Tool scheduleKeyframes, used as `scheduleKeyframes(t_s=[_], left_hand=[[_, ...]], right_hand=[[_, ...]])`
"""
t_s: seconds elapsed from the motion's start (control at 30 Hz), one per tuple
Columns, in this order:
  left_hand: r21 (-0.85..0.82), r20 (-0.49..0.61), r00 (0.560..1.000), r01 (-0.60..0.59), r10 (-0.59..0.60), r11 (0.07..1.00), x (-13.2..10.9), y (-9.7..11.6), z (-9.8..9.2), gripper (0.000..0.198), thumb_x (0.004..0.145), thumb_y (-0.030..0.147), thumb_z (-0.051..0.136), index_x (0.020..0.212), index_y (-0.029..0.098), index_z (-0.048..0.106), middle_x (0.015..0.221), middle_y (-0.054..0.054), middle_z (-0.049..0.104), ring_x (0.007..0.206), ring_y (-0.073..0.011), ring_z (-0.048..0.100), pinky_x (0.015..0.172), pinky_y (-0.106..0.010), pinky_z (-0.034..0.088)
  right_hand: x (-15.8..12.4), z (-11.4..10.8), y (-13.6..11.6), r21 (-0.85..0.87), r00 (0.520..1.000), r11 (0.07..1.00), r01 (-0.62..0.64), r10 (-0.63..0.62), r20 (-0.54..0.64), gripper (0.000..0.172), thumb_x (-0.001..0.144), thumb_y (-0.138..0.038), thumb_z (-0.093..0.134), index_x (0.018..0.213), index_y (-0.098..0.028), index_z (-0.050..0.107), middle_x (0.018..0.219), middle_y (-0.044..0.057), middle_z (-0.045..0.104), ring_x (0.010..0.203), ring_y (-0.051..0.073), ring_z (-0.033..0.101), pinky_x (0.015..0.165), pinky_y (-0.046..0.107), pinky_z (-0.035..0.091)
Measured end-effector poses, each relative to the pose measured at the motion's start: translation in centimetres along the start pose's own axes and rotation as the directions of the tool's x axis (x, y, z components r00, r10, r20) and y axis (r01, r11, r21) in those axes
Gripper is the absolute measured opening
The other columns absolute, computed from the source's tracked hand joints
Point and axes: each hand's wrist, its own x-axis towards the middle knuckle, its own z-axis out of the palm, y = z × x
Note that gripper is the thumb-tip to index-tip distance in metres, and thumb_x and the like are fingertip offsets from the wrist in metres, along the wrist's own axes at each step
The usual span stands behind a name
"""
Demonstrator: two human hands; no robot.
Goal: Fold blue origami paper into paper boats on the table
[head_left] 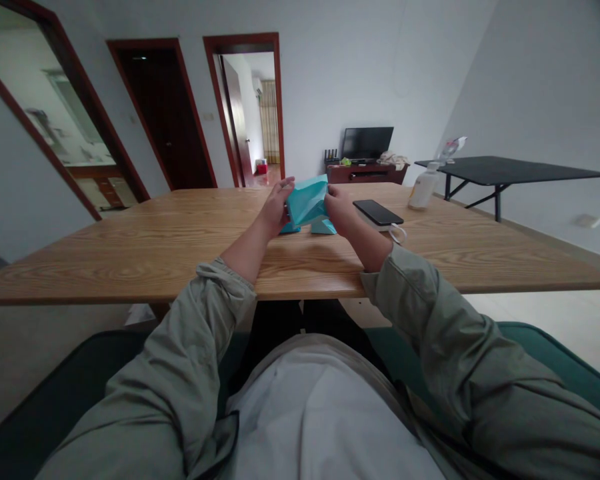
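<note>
A turquoise folded sheet or packet (307,200), paper-like with creased faces, is held up just above the table between my two hands. My left hand (279,203) grips its left edge, fingers behind and thumb near the top. At the right edge, my right hand (339,205) is closed on it with curled fingers. Below it on the wooden table lie a light turquoise piece (323,227) and a darker blue piece (290,229), both partly hidden by the held one. Whether the held thing is loose paper or a packet, I cannot tell.
On the wooden table (180,247), right of my hands, a black phone (378,212) rests on a white object with a white cable (398,232). A whitish bottle (424,187) stands farther right. Beyond are a black folding table (510,171) and a television (367,143) on a cabinet.
</note>
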Motion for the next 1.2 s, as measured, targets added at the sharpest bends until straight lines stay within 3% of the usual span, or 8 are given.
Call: scheduleKeyframes(t_s=[0.1,0.23,0.37,0.6,0.73,0.83,0.9,1.2], left_hand=[[-0.002,-0.004,1.0,0.019,-0.019,1.0,0.2,0.2,-0.4,0.057,0.075,0.072,0.061,0.106,0.024,0.061,0.085,-0.006,0.064,0.077,-0.022,0.066,0.065,-0.035,0.054],[0.046,-0.02,0.997,0.073,-0.073,0.996,0.3,0.1,-0.8,0.045,0.075,0.062,0.068,0.096,0.023,0.061,0.078,-0.004,0.062,0.067,-0.0189,0.063,0.057,-0.032,0.052],[0.083,-0.013,1.0,0.022,-0.021,0.996,-0.1,-0.1,-0.6,0.048,0.068,0.04,0.079,0.109,0.027,0.057,0.081,0.001,0.06,0.061,-0.0134,0.058,0.056,-0.027,0.049],[0.126,-0.114,0.991,-0.049,0.064,0.991,-0.4,0.6,-0.5,0.058,0.068,0.027,0.078,0.119,0.029,0.051,0.093,-0.003,0.062,0.073,-0.0162,0.061,0.064,-0.03,0.052],[0.025,0.004,0.997,0.08,-0.08,0.996,-0.9,1.2,-0.1,0.067,0.065,0.027,0.078,0.125,0.032,0.047,0.094,-0.002,0.064,0.08,-0.0204,0.065,0.072,-0.039,0.055],[-0.03,0.13,0.973,0.198,-0.192,0.98,-1.2,1.3,0.1,0.068,0.062,0.025,0.077,0.123,0.032,0.048,0.095,-0.002,0.066,0.08,-0.0223,0.067,0.073,-0.042,0.057],[-0.034,0.158,0.961,0.233,-0.225,0.972,-1.2,1.0,0.1,0.068,0.061,0.022,0.075,0.123,0.032,0.048,0.092,-0.001,0.066,0.076,-0.021,0.066,0.071,-0.042,0.058],[0.13,-0.114,0.993,0.04,-0.025,0.991,0.7,-0.7,-0.6,0.059,0.066,0.022,0.075,0.118,0.027,0.049,0.082,-0.001,0.063,0.066,-0.0162,0.061,0.064,-0.031,0.051]], right_hand=[[-0.1,0.0,0.2,-0.037,0.995,0.995,0.095,-0.094,0.023,0.026,0.073,-0.042,0.06,0.084,-0.019,0.064,0.074,-0.003,0.062,0.075,0.015,0.054,0.067,0.026,0.044],[0.1,0.0,0.5,-0.07,0.995,0.993,0.097,-0.097,0.002,0.021,0.074,-0.038,0.058,0.083,-0.02,0.063,0.072,-0.003,0.06,0.071,0.014,0.052,0.065,0.025,0.043],[0.2,-0.1,0.5,-0.086,0.997,0.994,0.07,-0.071,-0.008,0.023,0.072,-0.038,0.061,0.087,-0.021,0.063,0.075,-0.003,0.06,0.071,0.015,0.053,0.064,0.025,0.042],[0.1,-0.5,0.1,-0.167,0.993,0.981,0.1,-0.11,-0.048,0.017,0.072,-0.036,0.062,0.079,-0.02,0.059,0.072,-0.002,0.056,0.072,0.015,0.05,0.064,0.026,0.041],[0.4,-0.8,-0.1,-0.117,0.989,0.987,0.113,-0.123,-0.081,0.018,0.072,-0.035,0.063,0.08,-0.021,0.055,0.075,-0.002,0.057,0.075,0.016,0.052,0.066,0.027,0.042],[0.4,-0.8,-0.3,-0.044,0.992,0.995,0.084,-0.088,-0.089,0.021,0.073,-0.037,0.062,0.082,-0.022,0.053,0.075,-0.002,0.058,0.074,0.016,0.053,0.066,0.027,0.042],[0.3,-0.8,-0.4,-0.026,0.994,0.998,0.064,-0.066,-0.089,0.022,0.073,-0.039,0.063,0.082,-0.022,0.052,0.074,-0.002,0.057,0.074,0.016,0.053,0.066,0.027,0.042],[1.2,-1.2,1.0,-0.118,0.987,0.989,0.093,-0.108,-0.123,0.023,0.072,-0.042,0.063,0.077,-0.02,0.056,0.073,-0.003,0.055,0.074,0.015,0.05,0.065,0.025,0.043]])
